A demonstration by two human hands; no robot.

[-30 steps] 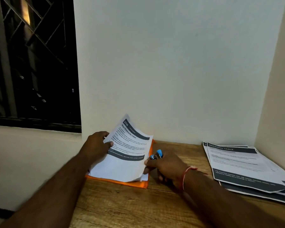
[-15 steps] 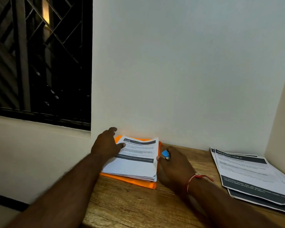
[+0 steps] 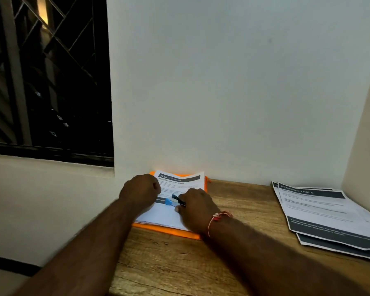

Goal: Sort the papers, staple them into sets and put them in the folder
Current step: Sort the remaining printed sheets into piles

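Fingers (image 3: 187,196) of right hand (image 3: 195,209) pinch a small blue-and-black stapler (image 3: 174,200), held over the middle of the top sheet; left hand (image 3: 140,189) curled at the sheet's left edge, whether pinching paper cannot tell. Paper set (image 3: 179,182) lies on the orange folder (image 3: 169,230), close against the wall. Judgement: square the edges, shift stapler to a corner before pressing. Unsorted printed pile (image 3: 329,212) waits well apart at right on the wooden table (image 3: 233,263)
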